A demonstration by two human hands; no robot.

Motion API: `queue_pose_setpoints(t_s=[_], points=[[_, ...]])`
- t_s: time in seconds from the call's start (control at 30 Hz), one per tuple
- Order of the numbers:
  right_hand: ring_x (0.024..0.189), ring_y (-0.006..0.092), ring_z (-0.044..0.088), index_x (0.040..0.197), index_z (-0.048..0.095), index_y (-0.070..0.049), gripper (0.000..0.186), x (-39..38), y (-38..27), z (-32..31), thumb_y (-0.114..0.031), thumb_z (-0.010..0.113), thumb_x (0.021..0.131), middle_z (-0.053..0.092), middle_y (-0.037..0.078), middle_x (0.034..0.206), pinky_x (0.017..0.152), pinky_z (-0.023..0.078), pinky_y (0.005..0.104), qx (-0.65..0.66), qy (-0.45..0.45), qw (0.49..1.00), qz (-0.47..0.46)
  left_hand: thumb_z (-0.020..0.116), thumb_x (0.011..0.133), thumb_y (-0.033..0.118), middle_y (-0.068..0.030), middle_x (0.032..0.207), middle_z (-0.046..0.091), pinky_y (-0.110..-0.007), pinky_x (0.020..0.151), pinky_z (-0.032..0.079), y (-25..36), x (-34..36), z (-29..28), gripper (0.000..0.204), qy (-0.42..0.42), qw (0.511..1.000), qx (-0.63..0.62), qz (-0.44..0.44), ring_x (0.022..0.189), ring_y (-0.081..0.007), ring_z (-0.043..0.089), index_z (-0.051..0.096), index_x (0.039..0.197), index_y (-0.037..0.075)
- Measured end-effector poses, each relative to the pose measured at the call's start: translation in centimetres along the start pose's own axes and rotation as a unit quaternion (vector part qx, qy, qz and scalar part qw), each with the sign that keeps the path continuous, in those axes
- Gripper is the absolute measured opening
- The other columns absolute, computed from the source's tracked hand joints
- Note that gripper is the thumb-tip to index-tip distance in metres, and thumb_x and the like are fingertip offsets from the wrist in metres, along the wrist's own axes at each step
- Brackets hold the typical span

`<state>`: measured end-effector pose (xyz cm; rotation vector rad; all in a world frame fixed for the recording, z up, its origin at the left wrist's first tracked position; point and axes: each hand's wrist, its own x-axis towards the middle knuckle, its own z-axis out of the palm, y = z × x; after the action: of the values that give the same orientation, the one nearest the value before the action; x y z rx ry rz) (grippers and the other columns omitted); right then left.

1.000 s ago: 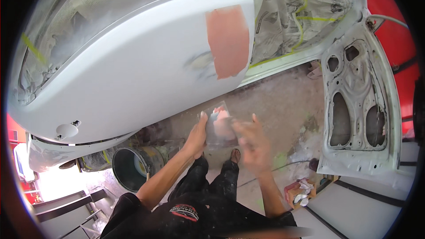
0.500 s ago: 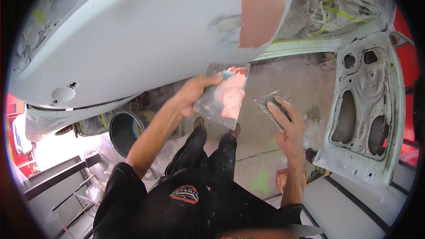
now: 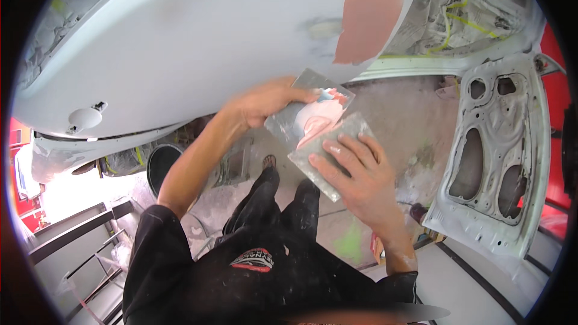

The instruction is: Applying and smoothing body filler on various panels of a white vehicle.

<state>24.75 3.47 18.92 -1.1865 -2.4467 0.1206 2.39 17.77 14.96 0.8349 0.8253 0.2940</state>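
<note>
My left hand (image 3: 265,102) grips a flat grey mixing plate (image 3: 306,79) by its left edge, thumb on top. Pink body filler (image 3: 322,114) is spread over the plate, with a bit of red and blue at its far edge. In my right hand (image 3: 364,177) is a wide, flat grey spreader (image 3: 316,168), my fingers pressed along its face. Its far edge meets the filler on the plate. Beyond both hands is a pale grey car door panel (image 3: 211,30) bearing a reddish-pink filler patch (image 3: 370,15) and a smudged spot beside it.
To the right stands an opened door's bare inner frame (image 3: 490,150). Masking paper (image 3: 475,6) with yellow-green tape covers the opening at the far right. A dark round bin (image 3: 164,165) sits on the floor at left, below the panel. My legs and feet are below the plate.
My right hand has moved left and up, bringing the spreader onto the plate's filler. The plate has turned and the filler on it is now folded and smeared.
</note>
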Motion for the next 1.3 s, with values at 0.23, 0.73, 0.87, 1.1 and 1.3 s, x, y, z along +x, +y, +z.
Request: queue_pose_setpoints(t_s=[0.23, 0.73, 0.87, 1.1, 1.3], points=[[0.112, 0.0227, 0.06, 0.118, 0.07, -0.016, 0.043, 0.9, 4.4, -0.8, -0.007, 0.063, 0.077, 0.065, 0.005, 0.115, 0.106, 0.038, 0.0522, 0.063, 0.026, 0.993, 0.1, 0.059, 0.1, 0.028, -0.0051, 0.097, 0.069, -0.03, 0.066, 0.056, -7.9, -2.3, -2.0, 0.035, 0.153, 0.986, 0.056, 0.026, 0.077, -0.0104, 0.066, 0.061, 0.119, -0.001], [0.116, 0.0202, 0.059, 0.121, 0.073, -0.027, 0.039, 16.2, 8.4, 2.4, -0.014, 0.066, 0.085, 0.066, -0.003, 0.121, 0.119, 0.008, 0.0525, -0.203, 0.392, 0.894, 0.072, 0.059, 0.101, 0.028, -0.0089, 0.106, 0.068, -0.033, 0.078, 0.056, -19.7, -3.6, 0.3, 0.036, 0.144, 0.972, -0.164, -0.09, 0.092, -0.015, 0.067, 0.06, 0.121, -0.003], [0.118, 0.0215, 0.057, 0.121, 0.071, -0.029, 0.052, 17.0, 8.8, 2.8, -0.004, 0.067, 0.076, 0.064, -0.003, 0.122, 0.118, 0.006, 0.0605, -0.175, 0.42, 0.888, 0.063, 0.059, 0.101, 0.029, -0.008, 0.103, 0.068, -0.033, 0.077, 0.056, -19.9, -3.7, -0.2, 0.037, 0.156, 0.973, -0.151, -0.073, 0.088, -0.0145, 0.067, 0.06, 0.118, -0.003], [0.118, 0.0213, 0.059, 0.12, 0.074, -0.026, 0.036, 17.0, 9.2, 4.2, -0.017, 0.068, 0.085, 0.066, -0.002, 0.122, 0.116, 0.019, 0.0512, -0.192, 0.411, 0.888, 0.073, 0.058, 0.102, 0.029, -0.007, 0.104, 0.068, -0.032, 0.077, 0.056, -21.2, -3.5, -2.3, 0.036, 0.15, 0.973, -0.151, -0.092, 0.09, -0.0142, 0.067, 0.061, 0.119, -0.002], [0.124, 0.0233, 0.053, 0.117, 0.074, -0.025, 0.028, 13.9, 10.1, 10.1, -0.027, 0.066, 0.091, 0.063, -0.001, 0.126, 0.117, 0.021, 0.0507, -0.182, 0.404, 0.892, 0.092, 0.057, 0.102, 0.025, -0.0062, 0.109, 0.066, -0.032, 0.082, 0.055, -23.6, -3.3, -3.3, 0.034, 0.172, 0.964, -0.162, -0.125, 0.094, -0.0139, 0.065, 0.06, 0.123, -0.002]])
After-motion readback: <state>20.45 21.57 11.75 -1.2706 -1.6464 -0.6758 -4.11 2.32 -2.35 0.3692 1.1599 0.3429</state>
